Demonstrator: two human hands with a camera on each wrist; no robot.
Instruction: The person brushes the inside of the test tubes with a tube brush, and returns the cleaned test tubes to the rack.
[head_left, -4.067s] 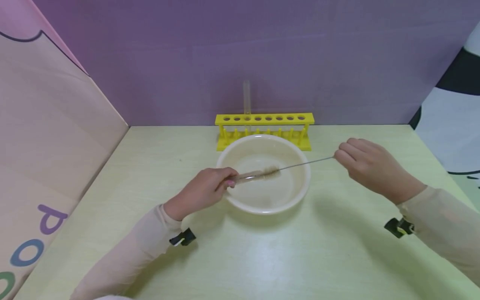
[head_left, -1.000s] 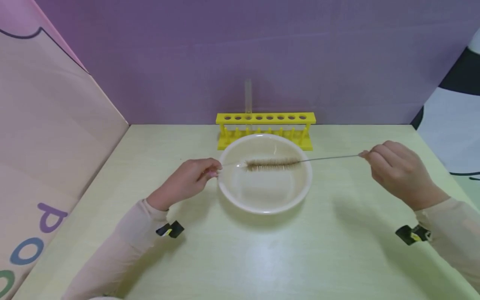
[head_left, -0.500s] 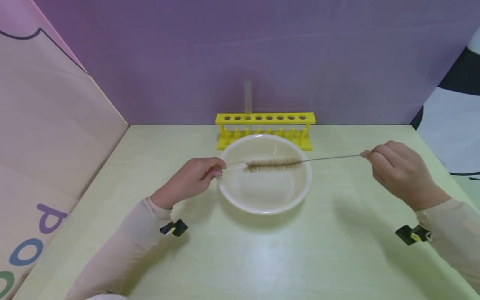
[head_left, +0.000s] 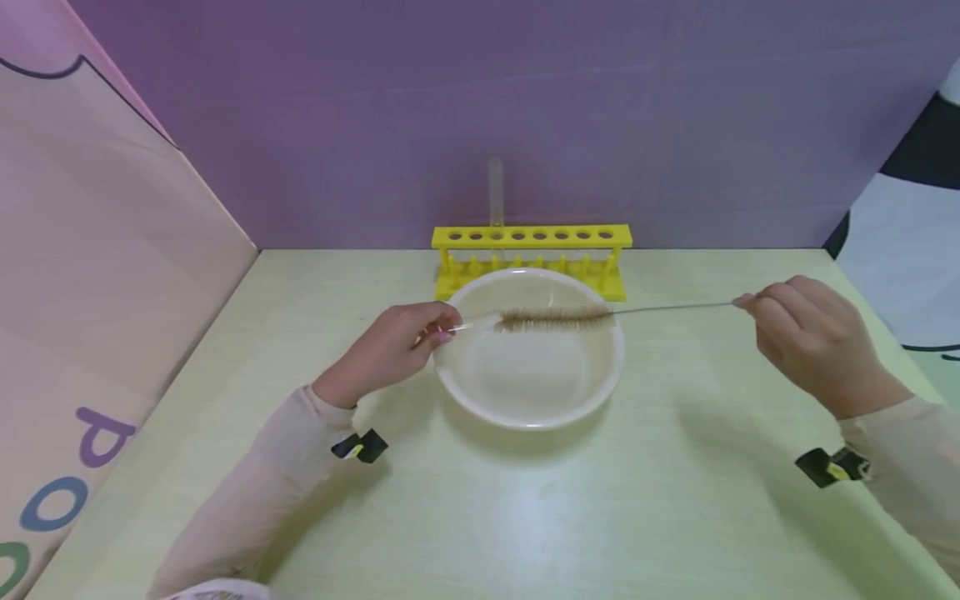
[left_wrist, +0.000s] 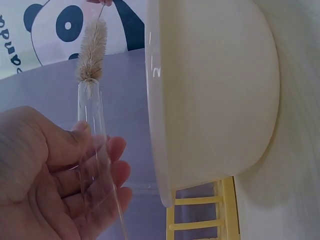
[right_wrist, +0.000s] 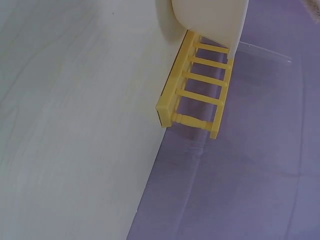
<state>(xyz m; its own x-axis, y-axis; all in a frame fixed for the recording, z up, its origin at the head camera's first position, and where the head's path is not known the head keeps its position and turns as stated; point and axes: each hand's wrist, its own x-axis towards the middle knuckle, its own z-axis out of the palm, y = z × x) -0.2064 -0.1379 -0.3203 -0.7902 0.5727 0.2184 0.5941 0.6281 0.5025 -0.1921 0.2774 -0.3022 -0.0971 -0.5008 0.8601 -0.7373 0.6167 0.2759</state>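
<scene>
My left hand (head_left: 393, 346) holds a clear glass test tube (left_wrist: 90, 110) between thumb and fingers, its mouth towards the right. A test tube brush (head_left: 555, 318) with tan bristles stretches across above the white basin (head_left: 531, 425). Its wire handle is pinched in my right hand (head_left: 817, 346), off to the basin's right. In the left wrist view, the tip of the bristles (left_wrist: 92, 55) sits at the tube's mouth, a few strands just inside, while most of the bristles are outside. The right wrist view does not show the right hand.
Behind the basin stands a yellow test tube rack (head_left: 532, 237), partly hidden by it. Another clear test tube (head_left: 496, 192) stands upright in the rack. A purple backdrop (head_left: 525, 108) rises at the table's far edge, and a printed panel (head_left: 97, 275) is on the left.
About four seconds ago part of the bristles was inside the tube; now they are nearly all out, and the hands are farther apart. Lately both hands have shifted slightly up and right.
</scene>
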